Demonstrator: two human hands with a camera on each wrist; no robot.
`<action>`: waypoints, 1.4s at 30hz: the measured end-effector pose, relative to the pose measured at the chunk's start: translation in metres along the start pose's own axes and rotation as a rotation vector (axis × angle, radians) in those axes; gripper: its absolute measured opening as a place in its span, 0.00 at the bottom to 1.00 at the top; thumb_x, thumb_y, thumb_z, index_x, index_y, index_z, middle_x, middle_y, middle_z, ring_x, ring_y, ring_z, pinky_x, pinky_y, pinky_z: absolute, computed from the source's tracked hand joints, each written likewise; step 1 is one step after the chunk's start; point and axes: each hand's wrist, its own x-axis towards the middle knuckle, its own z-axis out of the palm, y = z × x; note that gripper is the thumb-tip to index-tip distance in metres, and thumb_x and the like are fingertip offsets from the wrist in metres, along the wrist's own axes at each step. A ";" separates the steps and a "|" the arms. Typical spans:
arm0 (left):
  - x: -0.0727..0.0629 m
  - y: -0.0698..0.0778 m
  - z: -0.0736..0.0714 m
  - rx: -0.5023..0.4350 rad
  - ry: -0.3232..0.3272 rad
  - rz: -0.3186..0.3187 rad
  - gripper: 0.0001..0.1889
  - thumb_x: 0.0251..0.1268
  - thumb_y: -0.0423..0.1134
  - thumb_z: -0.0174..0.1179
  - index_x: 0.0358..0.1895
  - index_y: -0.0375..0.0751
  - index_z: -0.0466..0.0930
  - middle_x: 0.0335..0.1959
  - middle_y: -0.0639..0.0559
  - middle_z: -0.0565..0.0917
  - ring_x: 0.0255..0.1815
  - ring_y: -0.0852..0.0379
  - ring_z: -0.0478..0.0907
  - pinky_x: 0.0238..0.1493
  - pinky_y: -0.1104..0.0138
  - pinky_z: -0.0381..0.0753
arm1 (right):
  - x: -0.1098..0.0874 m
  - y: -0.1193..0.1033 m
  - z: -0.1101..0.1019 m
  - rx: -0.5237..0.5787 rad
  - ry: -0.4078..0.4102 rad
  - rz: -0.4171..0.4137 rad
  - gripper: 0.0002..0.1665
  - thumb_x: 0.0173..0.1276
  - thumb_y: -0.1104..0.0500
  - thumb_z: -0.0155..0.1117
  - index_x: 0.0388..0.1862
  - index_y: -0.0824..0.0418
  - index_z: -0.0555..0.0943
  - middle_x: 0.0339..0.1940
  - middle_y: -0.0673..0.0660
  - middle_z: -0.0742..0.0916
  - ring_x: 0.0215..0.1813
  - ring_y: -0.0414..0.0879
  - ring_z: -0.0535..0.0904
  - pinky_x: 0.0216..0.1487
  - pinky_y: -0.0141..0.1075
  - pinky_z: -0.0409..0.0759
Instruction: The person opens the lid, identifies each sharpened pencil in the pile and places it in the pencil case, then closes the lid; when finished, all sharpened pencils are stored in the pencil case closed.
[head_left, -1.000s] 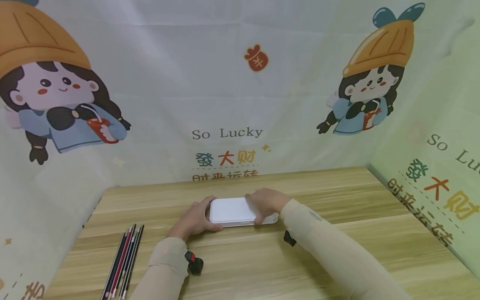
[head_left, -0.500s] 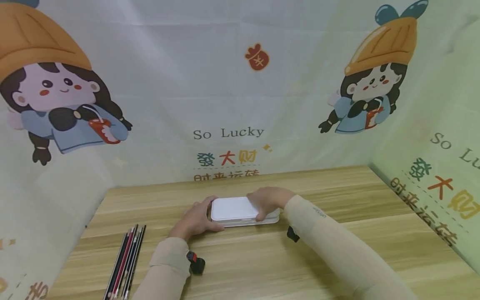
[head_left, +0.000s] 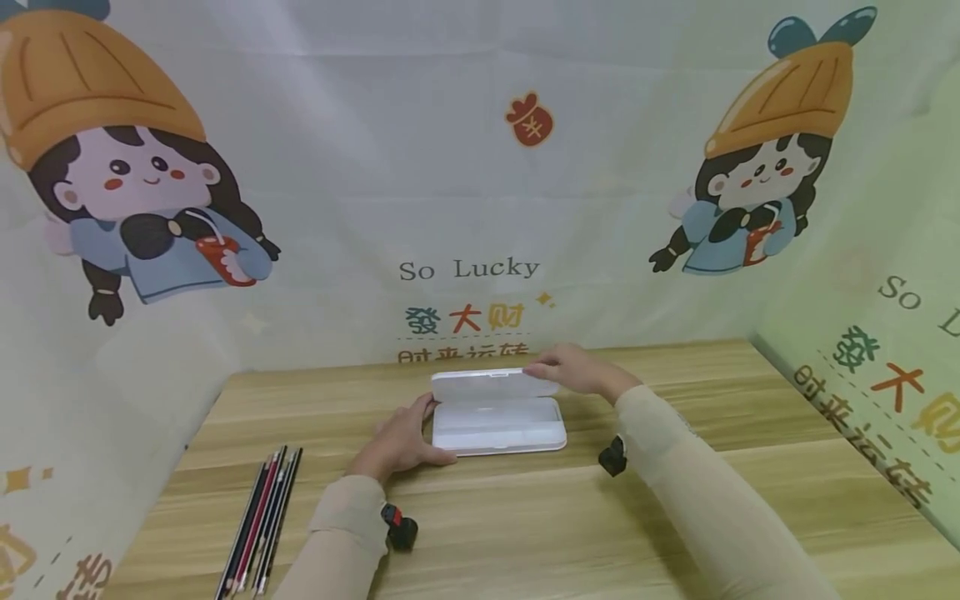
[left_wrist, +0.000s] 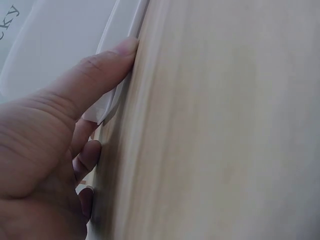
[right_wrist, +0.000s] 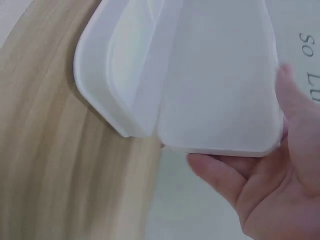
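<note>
A white pencil case lies on the wooden table with its hinged lid raised at the back. No contents show inside its tray. My left hand grips the left end of the case, and in the left wrist view its thumb presses along the front side. At the lid's upper right corner, my right hand holds the edge. The right wrist view shows the thumb at the lid's free edge and curled fingers at its end.
Several dark and red pencils lie together on the table at the left. A printed cloth hangs behind and along both sides. Each wrist carries a small black camera.
The pencil case's lid has swung up and back from closed, with my right hand moving up and rearward along with it. My left hand keeps its grip on the left end.
</note>
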 end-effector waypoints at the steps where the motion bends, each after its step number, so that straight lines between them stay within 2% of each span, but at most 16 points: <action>1: 0.000 0.000 0.000 -0.001 -0.001 -0.003 0.60 0.43 0.53 0.83 0.80 0.41 0.55 0.76 0.46 0.68 0.74 0.36 0.62 0.72 0.38 0.52 | 0.000 0.003 0.001 0.029 0.031 0.016 0.28 0.82 0.46 0.50 0.63 0.67 0.80 0.63 0.65 0.83 0.66 0.61 0.77 0.67 0.54 0.74; 4: -0.001 0.002 0.002 -0.014 -0.005 -0.014 0.60 0.43 0.52 0.83 0.80 0.42 0.55 0.76 0.45 0.68 0.74 0.36 0.62 0.72 0.39 0.52 | 0.003 0.013 0.004 0.145 0.111 0.076 0.27 0.84 0.49 0.47 0.63 0.70 0.79 0.60 0.67 0.84 0.63 0.61 0.79 0.64 0.52 0.78; 9: -0.003 0.002 0.001 -0.026 -0.003 -0.018 0.61 0.43 0.51 0.83 0.80 0.43 0.55 0.76 0.43 0.67 0.74 0.35 0.61 0.72 0.39 0.52 | 0.009 0.023 0.010 0.403 0.183 0.175 0.27 0.86 0.53 0.43 0.63 0.75 0.76 0.56 0.70 0.83 0.58 0.61 0.82 0.60 0.48 0.82; 13: -0.003 0.003 0.000 -0.015 0.003 -0.015 0.60 0.43 0.52 0.83 0.80 0.44 0.55 0.76 0.44 0.67 0.75 0.35 0.60 0.72 0.38 0.52 | 0.015 0.027 0.014 0.494 0.232 0.212 0.29 0.86 0.52 0.42 0.65 0.76 0.74 0.57 0.72 0.83 0.56 0.63 0.83 0.57 0.48 0.83; 18: -0.001 0.006 0.000 -0.011 -0.010 -0.018 0.61 0.44 0.53 0.82 0.81 0.45 0.54 0.78 0.46 0.64 0.77 0.36 0.58 0.74 0.38 0.50 | 0.018 0.033 0.015 0.456 0.283 0.233 0.30 0.85 0.50 0.44 0.64 0.75 0.76 0.53 0.71 0.85 0.52 0.61 0.85 0.52 0.48 0.86; 25: -0.001 0.005 -0.001 -0.015 -0.028 -0.025 0.62 0.44 0.53 0.82 0.81 0.44 0.52 0.78 0.44 0.64 0.77 0.36 0.58 0.73 0.37 0.51 | 0.012 0.028 0.015 0.367 0.284 0.265 0.32 0.85 0.46 0.44 0.69 0.70 0.74 0.42 0.64 0.87 0.42 0.54 0.83 0.47 0.49 0.84; 26: -0.001 0.005 -0.002 -0.015 -0.029 -0.029 0.62 0.44 0.53 0.82 0.81 0.44 0.52 0.78 0.43 0.65 0.76 0.36 0.58 0.73 0.38 0.51 | 0.009 0.028 0.016 0.344 0.283 0.273 0.31 0.85 0.45 0.44 0.67 0.70 0.76 0.41 0.63 0.87 0.41 0.53 0.83 0.46 0.48 0.84; 28: -0.002 0.004 -0.003 -0.012 -0.029 -0.033 0.62 0.43 0.54 0.83 0.81 0.44 0.53 0.77 0.43 0.65 0.76 0.36 0.59 0.73 0.38 0.52 | 0.002 0.028 0.018 0.292 0.243 0.262 0.31 0.84 0.46 0.45 0.62 0.71 0.78 0.38 0.65 0.86 0.39 0.55 0.81 0.44 0.47 0.81; 32: -0.002 0.002 -0.002 0.001 -0.025 -0.026 0.62 0.43 0.55 0.82 0.81 0.43 0.53 0.77 0.43 0.65 0.76 0.35 0.60 0.71 0.37 0.54 | -0.019 0.029 0.025 0.140 0.076 0.200 0.26 0.81 0.49 0.55 0.57 0.73 0.80 0.50 0.67 0.86 0.54 0.59 0.82 0.56 0.50 0.80; 34: -0.002 0.001 -0.002 0.005 -0.023 -0.023 0.62 0.43 0.55 0.82 0.81 0.43 0.54 0.77 0.43 0.65 0.76 0.35 0.60 0.71 0.37 0.54 | -0.027 0.030 0.029 0.124 -0.019 0.148 0.26 0.77 0.53 0.62 0.61 0.73 0.79 0.54 0.66 0.85 0.59 0.59 0.79 0.63 0.53 0.77; 36: -0.003 0.000 -0.002 0.003 -0.016 -0.018 0.62 0.43 0.55 0.82 0.80 0.43 0.54 0.77 0.42 0.66 0.75 0.35 0.60 0.70 0.36 0.55 | -0.033 0.028 0.034 0.143 -0.078 0.120 0.27 0.71 0.54 0.69 0.61 0.71 0.79 0.55 0.64 0.84 0.59 0.57 0.78 0.65 0.53 0.74; 39: -0.004 0.000 -0.002 -0.002 -0.007 -0.010 0.61 0.42 0.54 0.83 0.80 0.42 0.56 0.76 0.41 0.66 0.75 0.34 0.61 0.70 0.35 0.55 | -0.037 0.026 0.040 0.151 -0.084 0.124 0.37 0.62 0.54 0.77 0.66 0.68 0.75 0.53 0.62 0.80 0.55 0.54 0.73 0.64 0.52 0.72; 42: -0.003 0.000 -0.001 -0.015 0.001 0.002 0.60 0.42 0.53 0.83 0.80 0.42 0.56 0.76 0.40 0.66 0.75 0.33 0.60 0.69 0.33 0.53 | -0.039 0.025 0.046 0.117 -0.033 0.153 0.48 0.56 0.52 0.82 0.72 0.67 0.71 0.56 0.63 0.75 0.57 0.54 0.71 0.66 0.54 0.69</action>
